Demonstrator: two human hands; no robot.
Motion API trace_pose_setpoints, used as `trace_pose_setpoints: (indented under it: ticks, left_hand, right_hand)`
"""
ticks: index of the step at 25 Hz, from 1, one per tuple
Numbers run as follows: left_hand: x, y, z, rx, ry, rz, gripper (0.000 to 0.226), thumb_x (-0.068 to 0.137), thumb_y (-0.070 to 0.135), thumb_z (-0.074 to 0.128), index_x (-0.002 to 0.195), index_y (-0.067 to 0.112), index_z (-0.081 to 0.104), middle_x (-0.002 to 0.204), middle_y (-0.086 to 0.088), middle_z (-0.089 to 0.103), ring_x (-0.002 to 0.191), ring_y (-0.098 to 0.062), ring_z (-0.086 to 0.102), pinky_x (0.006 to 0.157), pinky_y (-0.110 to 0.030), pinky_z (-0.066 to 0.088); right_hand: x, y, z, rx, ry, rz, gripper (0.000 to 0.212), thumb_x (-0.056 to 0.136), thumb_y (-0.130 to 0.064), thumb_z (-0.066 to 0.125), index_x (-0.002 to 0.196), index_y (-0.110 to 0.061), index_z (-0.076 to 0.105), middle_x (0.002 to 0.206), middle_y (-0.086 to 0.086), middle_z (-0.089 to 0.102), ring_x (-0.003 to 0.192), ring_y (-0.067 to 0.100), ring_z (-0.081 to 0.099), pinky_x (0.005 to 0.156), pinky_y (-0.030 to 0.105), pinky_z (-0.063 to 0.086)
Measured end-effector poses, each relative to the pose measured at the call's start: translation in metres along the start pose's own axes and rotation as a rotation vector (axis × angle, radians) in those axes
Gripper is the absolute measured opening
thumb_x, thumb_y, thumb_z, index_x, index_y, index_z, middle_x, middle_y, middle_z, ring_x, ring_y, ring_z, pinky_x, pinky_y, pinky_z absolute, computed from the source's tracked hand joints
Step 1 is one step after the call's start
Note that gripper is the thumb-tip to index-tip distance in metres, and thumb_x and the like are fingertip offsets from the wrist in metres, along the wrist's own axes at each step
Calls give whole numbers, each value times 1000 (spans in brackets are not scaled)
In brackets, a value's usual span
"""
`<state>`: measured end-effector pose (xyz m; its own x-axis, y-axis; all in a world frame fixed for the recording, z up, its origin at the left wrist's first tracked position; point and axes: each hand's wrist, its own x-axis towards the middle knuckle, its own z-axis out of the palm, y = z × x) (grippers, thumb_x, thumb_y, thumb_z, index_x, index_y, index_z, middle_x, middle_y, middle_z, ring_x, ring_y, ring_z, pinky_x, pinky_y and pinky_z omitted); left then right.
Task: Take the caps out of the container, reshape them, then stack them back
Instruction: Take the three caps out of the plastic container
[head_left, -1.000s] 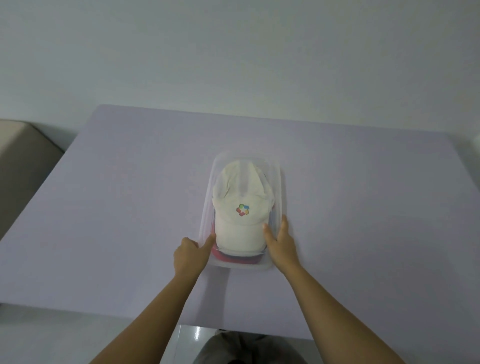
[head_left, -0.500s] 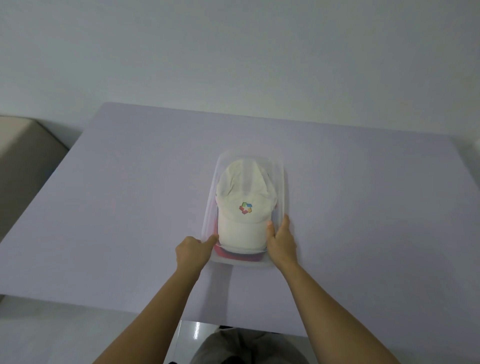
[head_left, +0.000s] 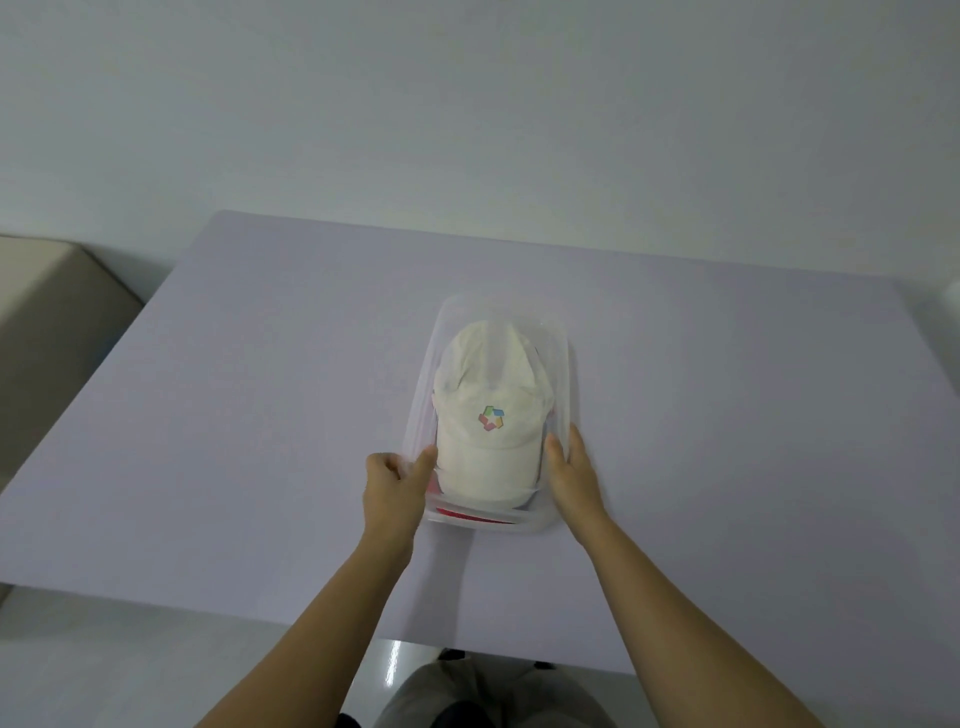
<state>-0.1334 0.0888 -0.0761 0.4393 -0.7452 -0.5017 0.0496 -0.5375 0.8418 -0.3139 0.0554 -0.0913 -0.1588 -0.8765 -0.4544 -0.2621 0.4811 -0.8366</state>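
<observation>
while a clear plastic container (head_left: 569, 374) stands lengthwise near the middle of a pale lilac table (head_left: 234, 389), its near end is held from both sides. the left hand (head_left: 392, 486) is seen with its fingers curled outside the container's left wall and its thumb laid over the rim, so that the wall is pinched between thumb and fingers. the right hand (head_left: 571, 480) is set against the right wall, the thumb inside the rim and the other fingers stretched along the outside, so that this wall is clamped as well. a white baseball cap (head_left: 488, 374) lies uppermost inside the container, crown toward the far end and brim toward the person, and a small many-coloured logo (head_left: 491, 418) is shown on its front panel. under the brim, at the near end, a red cap (head_left: 462, 514) is partly seen through the plastic; whether more caps lie beneath cannot be told. the right thumb is placed just beside the white cap's brim, but contact cannot be made out. a beige cushioned seat (head_left: 47, 312) is seen past the table's left edge, and a plain pale wall (head_left: 467, 104) behind the table.
</observation>
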Motion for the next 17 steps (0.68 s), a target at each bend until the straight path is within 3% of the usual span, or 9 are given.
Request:
trace_pose_setpoints:
  ticks: [3,6,9,12,13,15,17]
  left_hand:
    - [-5,3,-1,-430,-74,-28,33,91,18,60,119,13,43,83,-7,65,77,-21,62,75,-32,53]
    - [17,9,-27,-658,-64,34,29,91,7,57,118,11,47,73,-2,67,67,-15,66,66,-26,56]
    - [54,18,-80,-712,3,128,18,91,-1,52,102,14,52,66,1,65,57,-9,66,62,-20,57]
    - [80,8,-136,-613,45,145,18,94,3,49,101,17,56,60,6,68,56,-5,67,64,-17,56]
    - [86,0,-148,-574,46,120,18,95,4,49,107,15,56,59,6,68,57,-5,67,64,-17,56]
    - [98,-17,-159,-502,46,50,24,95,6,49,119,11,52,59,7,69,56,-5,68,61,-15,56]
    - [109,-32,-156,-436,11,-14,30,95,7,50,125,10,51,60,6,69,57,-5,68,57,-14,55]
  right_hand:
    - [-6,-4,0,86,-5,-61,48,102,-32,29,148,-22,19,154,-4,26,142,15,23,105,23,20]
    - [-7,0,0,114,-3,-118,51,102,-36,26,149,-25,10,157,-8,15,144,10,14,107,21,15]
    - [-5,13,1,-32,-10,-13,68,98,-34,40,149,-21,-4,160,0,4,146,18,10,113,32,16]
    - [-5,21,4,-168,-119,48,69,99,-26,40,149,-22,-8,159,5,12,142,27,23,111,36,25]
    - [-5,24,4,-213,-119,46,67,100,-20,38,149,-22,-7,156,9,21,136,31,35,106,37,33]
    - [-2,27,5,-284,-80,42,65,98,-10,33,149,-25,-3,142,18,44,103,35,60,84,39,49]
    - [0,29,8,-312,-69,55,67,96,-6,32,149,-28,-3,132,23,53,74,30,59,66,35,49]
